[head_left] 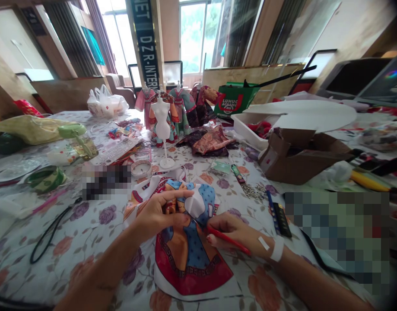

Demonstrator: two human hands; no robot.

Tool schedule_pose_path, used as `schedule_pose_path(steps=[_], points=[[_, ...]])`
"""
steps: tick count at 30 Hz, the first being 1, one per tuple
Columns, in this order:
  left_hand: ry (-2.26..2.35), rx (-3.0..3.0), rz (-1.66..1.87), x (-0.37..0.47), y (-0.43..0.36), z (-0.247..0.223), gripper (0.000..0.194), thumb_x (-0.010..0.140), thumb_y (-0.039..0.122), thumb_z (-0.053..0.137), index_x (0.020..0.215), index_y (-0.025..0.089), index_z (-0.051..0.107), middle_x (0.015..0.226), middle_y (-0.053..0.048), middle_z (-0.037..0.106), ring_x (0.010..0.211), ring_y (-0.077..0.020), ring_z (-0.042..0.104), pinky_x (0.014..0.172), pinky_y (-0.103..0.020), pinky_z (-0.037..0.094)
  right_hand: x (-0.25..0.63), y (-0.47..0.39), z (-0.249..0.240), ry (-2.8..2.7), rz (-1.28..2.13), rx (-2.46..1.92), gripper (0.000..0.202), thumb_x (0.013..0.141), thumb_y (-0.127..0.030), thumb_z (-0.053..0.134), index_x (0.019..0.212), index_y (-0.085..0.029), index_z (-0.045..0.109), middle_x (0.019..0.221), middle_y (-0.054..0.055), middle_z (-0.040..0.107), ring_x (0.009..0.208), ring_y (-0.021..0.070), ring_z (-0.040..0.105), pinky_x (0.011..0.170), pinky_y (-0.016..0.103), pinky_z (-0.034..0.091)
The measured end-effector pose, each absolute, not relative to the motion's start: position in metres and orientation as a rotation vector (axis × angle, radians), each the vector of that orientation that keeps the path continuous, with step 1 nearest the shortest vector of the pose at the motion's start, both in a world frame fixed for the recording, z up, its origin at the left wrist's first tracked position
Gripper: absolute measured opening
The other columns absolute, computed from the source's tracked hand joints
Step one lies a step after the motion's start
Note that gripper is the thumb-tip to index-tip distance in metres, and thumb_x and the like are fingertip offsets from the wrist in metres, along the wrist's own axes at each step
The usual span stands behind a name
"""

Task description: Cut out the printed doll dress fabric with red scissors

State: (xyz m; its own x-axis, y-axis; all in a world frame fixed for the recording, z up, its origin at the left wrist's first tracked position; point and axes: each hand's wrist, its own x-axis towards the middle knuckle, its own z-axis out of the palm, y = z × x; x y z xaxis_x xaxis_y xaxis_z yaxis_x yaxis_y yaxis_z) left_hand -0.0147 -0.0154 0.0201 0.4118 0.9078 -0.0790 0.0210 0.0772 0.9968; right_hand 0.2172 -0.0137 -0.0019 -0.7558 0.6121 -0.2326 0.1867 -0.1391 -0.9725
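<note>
A printed piece of fabric (203,248) in blue, orange and dark red lies in front of me, its far part bunched up and showing a white underside. My left hand (166,211) grips the bunched part, with the index finger stretched over the top and the thumb below. In my right hand (229,231) is a pair of red-handled scissors (232,242); the dark tip reaches the fabric beside my left thumb. My fingers hide part of the handle, and I cannot tell whether the blades are apart. A white band circles my right wrist.
Beyond the fabric stand a white mini mannequin (161,116) and several dressed ones. An open cardboard box (302,155) is at right, near a pile of small metal pieces (254,191). At left are a green tape roll (46,179), a bottle (83,144) and a black cord loop (51,237).
</note>
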Motion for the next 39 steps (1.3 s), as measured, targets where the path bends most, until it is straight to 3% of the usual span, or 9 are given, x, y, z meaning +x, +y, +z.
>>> schedule_pose_path(steps=[5, 14, 23, 28, 39], points=[[0.907, 1.328, 0.829, -0.014, -0.015, 0.021, 0.052, 0.065, 0.022, 0.078, 0.115, 0.023, 0.064, 0.067, 0.004, 0.049, 0.055, -0.0045, 0.038, 0.051, -0.016, 0.032, 0.218, -0.013, -0.005, -1.858, 1.923, -0.918, 0.045, 0.079, -0.049, 0.062, 0.056, -0.017, 0.040, 0.051, -0.007, 0.033, 0.047, 0.0048, 0.024, 0.042, 0.022, 0.015], [0.916, 1.312, 0.820, -0.013, -0.014, 0.020, 0.053, 0.064, 0.023, 0.078, 0.116, 0.024, 0.064, 0.075, 0.002, 0.055, 0.065, -0.0084, 0.048, 0.059, -0.019, 0.040, 0.218, -0.013, -0.004, -1.869, 1.917, -0.927, 0.048, 0.078, -0.052, 0.061, 0.055, -0.017, 0.039, 0.048, -0.008, 0.031, 0.045, 0.0048, 0.023, 0.042, 0.022, 0.014], [0.917, 1.317, 0.810, -0.014, -0.015, 0.021, 0.054, 0.064, 0.023, 0.078, 0.116, 0.025, 0.064, 0.097, -0.001, 0.064, 0.078, -0.0133, 0.057, 0.070, -0.023, 0.045, 0.219, -0.014, -0.012, -1.805, 1.963, -0.886, 0.046, 0.081, -0.049, 0.061, 0.057, -0.017, 0.039, 0.047, -0.008, 0.031, 0.042, 0.0035, 0.023, 0.039, 0.022, 0.012], [0.885, 1.293, 0.820, -0.014, -0.013, 0.018, 0.053, 0.064, 0.023, 0.078, 0.115, 0.024, 0.064, 0.089, -0.001, 0.063, 0.075, -0.0119, 0.055, 0.068, -0.022, 0.044, 0.217, -0.014, -0.014, -1.731, 2.014, -0.876, 0.046, 0.080, -0.049, 0.063, 0.057, -0.017, 0.038, 0.044, -0.009, 0.031, 0.038, 0.0024, 0.022, 0.037, 0.021, 0.011], [0.869, 1.253, 0.856, -0.012, -0.013, 0.016, 0.054, 0.064, 0.022, 0.079, 0.116, 0.024, 0.064, 0.067, 0.005, 0.050, 0.054, -0.0049, 0.037, 0.052, -0.018, 0.032, 0.215, -0.017, -0.016, -1.689, 2.006, -0.887, 0.047, 0.078, -0.053, 0.063, 0.058, -0.017, 0.039, 0.045, -0.010, 0.029, 0.040, 0.0029, 0.020, 0.038, 0.022, 0.010]])
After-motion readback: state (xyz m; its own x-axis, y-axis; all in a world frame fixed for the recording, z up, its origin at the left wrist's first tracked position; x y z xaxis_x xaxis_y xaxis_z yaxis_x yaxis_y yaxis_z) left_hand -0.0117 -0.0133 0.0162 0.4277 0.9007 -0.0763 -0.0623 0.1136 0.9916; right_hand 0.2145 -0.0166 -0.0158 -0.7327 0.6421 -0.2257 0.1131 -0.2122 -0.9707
